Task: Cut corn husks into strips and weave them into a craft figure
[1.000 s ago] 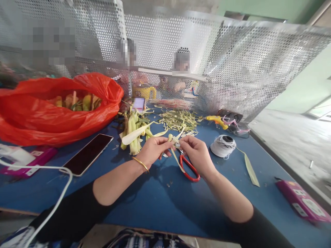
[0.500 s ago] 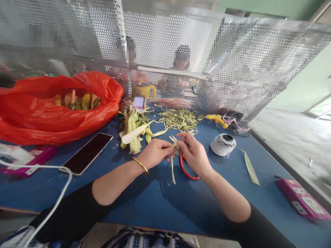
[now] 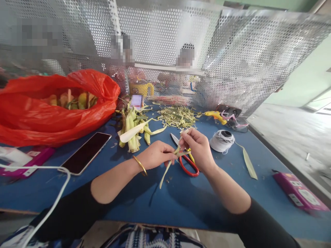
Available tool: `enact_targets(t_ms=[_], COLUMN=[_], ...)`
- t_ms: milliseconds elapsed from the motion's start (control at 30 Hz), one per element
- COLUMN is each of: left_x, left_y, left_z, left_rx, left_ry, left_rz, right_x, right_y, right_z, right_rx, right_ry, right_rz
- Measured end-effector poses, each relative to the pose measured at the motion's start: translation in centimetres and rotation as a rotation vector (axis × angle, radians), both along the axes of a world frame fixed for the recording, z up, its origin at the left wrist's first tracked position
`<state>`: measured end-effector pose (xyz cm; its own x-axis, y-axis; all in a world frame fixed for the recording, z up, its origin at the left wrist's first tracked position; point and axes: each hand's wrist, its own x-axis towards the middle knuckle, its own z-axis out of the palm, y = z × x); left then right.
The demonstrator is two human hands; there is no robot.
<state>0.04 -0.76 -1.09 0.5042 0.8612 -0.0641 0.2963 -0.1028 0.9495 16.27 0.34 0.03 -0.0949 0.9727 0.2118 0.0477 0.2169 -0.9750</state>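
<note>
My left hand (image 3: 163,154), with a gold bangle at the wrist, pinches pale green corn husk strips (image 3: 165,175) over the middle of the blue table. One strip hangs down below its fingertips. Fingers closed, my right hand (image 3: 198,144) grips the upper end of a husk strip, just right of the left hand. Beneath the hands lie red-handled scissors (image 3: 190,170), their blades pointing away and partly covered by the right hand. Beyond the left hand is a bundle of corn husks (image 3: 133,129). To the right of my right hand stands a spool of white thread (image 3: 222,141).
A red plastic bag (image 3: 59,125) sits at the left behind a phone (image 3: 86,153). Shredded husk (image 3: 178,117) is heaped near the perforated metal screen (image 3: 162,38). A yellow glue gun (image 3: 216,116), a loose husk piece (image 3: 249,163) and a purple box (image 3: 300,191) lie rightward.
My right hand has lifted slightly away from the left, drawing out a husk strip between them. The hanging strip has swung left, and more of the scissors shows.
</note>
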Motion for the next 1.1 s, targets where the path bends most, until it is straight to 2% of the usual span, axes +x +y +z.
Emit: enact_targets(t_ms=[233, 467, 700, 800, 900, 1000, 1100], left_x=[-0.2, -0.1, 0.3, 0.4, 0.3, 0.0, -0.3], left_y=[0.1, 0.1, -0.4, -0.2, 0.2, 0.6, 0.8], left_z=[0.0, -0.6, -0.5, -0.5, -0.4, -0.2, 0.1], left_rx=[0.046, 0.034, 0.007, -0.09, -0.208, -0.231, -0.221], left_ry=[0.04, 0.053, 0.091, 0.015, -0.109, -0.18, -0.19], left_rz=[-0.016, -0.011, -0.059, 0.018, 0.17, 0.281, 0.288], right_x=[-0.3, 0.0, -0.2, 0.0, 0.7, 1.7, 2.4], right_y=[-0.5, 0.0, -0.1, 0.2, 0.8, 1.4, 1.9], right_z=[-0.1, -0.2, -0.6, -0.9, -0.7, -0.2, 0.1], right_rx=[0.095, 0.074, 0.084, 0.101, 0.11, 0.177, 0.301], right_ry=[0.023, -0.06, -0.085, -0.096, -0.167, -0.435, -0.651], right_rz=[0.078, 0.084, 0.238, 0.201, 0.138, 0.225, 0.293])
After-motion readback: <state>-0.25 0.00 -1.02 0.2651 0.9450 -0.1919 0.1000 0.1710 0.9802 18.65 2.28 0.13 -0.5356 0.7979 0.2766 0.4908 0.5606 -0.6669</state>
